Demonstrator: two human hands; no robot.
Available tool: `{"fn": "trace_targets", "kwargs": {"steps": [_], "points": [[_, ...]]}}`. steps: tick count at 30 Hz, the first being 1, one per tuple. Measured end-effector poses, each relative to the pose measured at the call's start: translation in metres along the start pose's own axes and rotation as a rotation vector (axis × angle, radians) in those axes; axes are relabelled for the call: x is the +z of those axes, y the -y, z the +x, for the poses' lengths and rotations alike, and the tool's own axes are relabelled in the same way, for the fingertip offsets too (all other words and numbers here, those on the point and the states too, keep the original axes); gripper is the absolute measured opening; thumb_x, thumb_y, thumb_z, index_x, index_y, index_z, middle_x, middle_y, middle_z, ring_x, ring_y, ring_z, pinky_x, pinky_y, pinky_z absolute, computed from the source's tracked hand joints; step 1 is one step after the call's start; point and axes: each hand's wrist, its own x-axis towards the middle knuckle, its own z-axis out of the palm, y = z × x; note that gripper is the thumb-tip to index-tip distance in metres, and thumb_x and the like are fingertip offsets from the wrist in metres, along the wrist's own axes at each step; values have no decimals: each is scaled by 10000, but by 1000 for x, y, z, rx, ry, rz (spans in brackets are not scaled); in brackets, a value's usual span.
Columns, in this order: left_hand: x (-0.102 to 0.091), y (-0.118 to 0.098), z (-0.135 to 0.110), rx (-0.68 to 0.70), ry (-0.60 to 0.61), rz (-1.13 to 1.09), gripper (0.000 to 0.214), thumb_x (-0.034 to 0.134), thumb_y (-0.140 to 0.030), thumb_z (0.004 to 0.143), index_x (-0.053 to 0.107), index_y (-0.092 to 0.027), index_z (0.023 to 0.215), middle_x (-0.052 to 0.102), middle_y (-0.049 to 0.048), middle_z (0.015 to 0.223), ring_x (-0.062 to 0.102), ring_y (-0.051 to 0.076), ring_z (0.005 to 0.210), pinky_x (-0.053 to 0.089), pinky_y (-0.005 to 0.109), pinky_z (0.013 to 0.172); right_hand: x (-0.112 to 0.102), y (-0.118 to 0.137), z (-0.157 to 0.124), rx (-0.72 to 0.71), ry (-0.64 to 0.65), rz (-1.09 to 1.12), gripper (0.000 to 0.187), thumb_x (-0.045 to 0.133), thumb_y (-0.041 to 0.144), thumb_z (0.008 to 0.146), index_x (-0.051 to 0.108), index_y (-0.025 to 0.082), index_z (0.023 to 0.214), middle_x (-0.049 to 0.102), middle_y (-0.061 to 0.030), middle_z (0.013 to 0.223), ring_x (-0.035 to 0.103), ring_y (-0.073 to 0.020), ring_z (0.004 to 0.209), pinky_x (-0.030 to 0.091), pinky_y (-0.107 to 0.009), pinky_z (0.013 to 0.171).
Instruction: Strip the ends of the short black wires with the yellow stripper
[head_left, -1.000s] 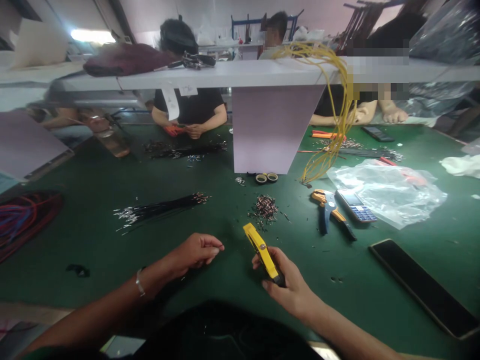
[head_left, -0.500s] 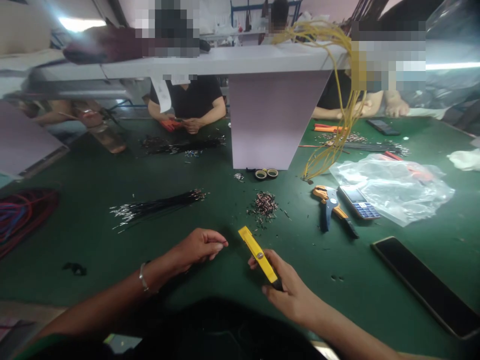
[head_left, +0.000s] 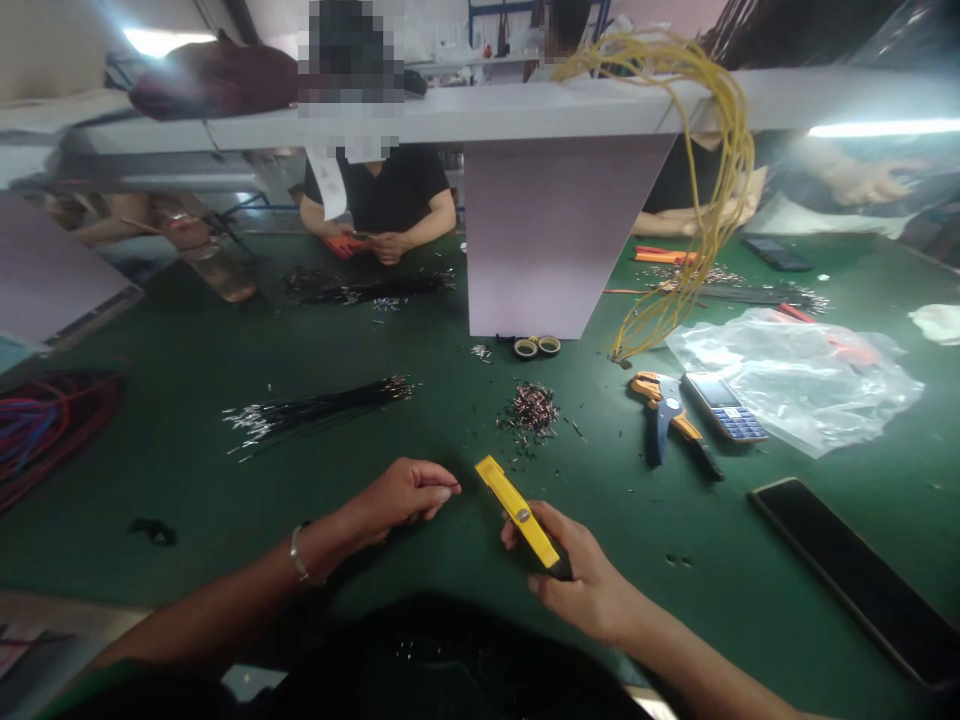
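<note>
My left hand [head_left: 405, 497] is closed in a pinch over the green table, and whatever lies between the fingertips is too small to make out. To its right, my right hand [head_left: 581, 575] is wrapped round a yellow pliers-like hand tool [head_left: 517, 508] with a round pivot screw and a black end. The tool's head points up and left, a short gap from my left fingertips. Beyond it lies a heap of small dark and coppery pieces [head_left: 532, 408]. A bundle of black wires [head_left: 322, 408] with pale ends lies beyond my left hand.
Orange-and-blue wire strippers [head_left: 666, 415], a keypad phone [head_left: 724, 407] and a clear plastic bag [head_left: 810, 375] lie at right, near a large black phone [head_left: 855, 575]. Tape rolls [head_left: 537, 347] sit by the pillar [head_left: 555, 240]. Yellow cables [head_left: 705, 230] hang down. Co-workers sit opposite.
The view has shifted slightly. My hands and the yellow tool keep nearly the same pose. At far right, a co-worker's hand has lifted from the table.
</note>
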Motion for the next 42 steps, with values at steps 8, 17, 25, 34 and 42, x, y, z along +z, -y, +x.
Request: {"fn": "trace_targets", "kwargs": {"steps": [8,17,25,34,42], "points": [[1,-2,0,-10,-7,-1,383,600,-375,729,672,-88,972,489,-48,529,320,63,444,182,219,444,-4,-3,6,6,-18,171,349,514,112,562,608,169,893,635,-53,913,578,-209,853,455,-339,779],[0,-1,3,-16,7,35,368,587,-350,735,683,-101,988,493,-43,538,316,67,442,187,218,437,-6,-19,10,22,-53,375,447,581,124,601,586,165,1047,650,-61,911,610,-196,784,493,-341,723],[-1,3,4,5,14,40,359,591,-354,745,685,-108,990,499,-40,543,319,66,444,201,220,440,-7,-6,8,10,-32,212,292,566,148,602,628,176,886,649,-60,895,598,-202,807,497,-323,712],[-1,4,4,28,34,41,366,583,-363,744,679,-103,984,496,-47,544,311,63,434,181,210,422,-7,-14,9,3,-37,325,383,628,186,640,603,171,1022,646,-68,907,605,-202,790,494,-353,739],[-1,5,4,41,27,27,322,570,-317,742,683,-106,957,499,-44,534,325,64,434,199,210,421,-7,-16,10,11,-40,354,408,647,194,641,596,173,1045,650,-72,901,610,-206,760,492,-356,703]]}}
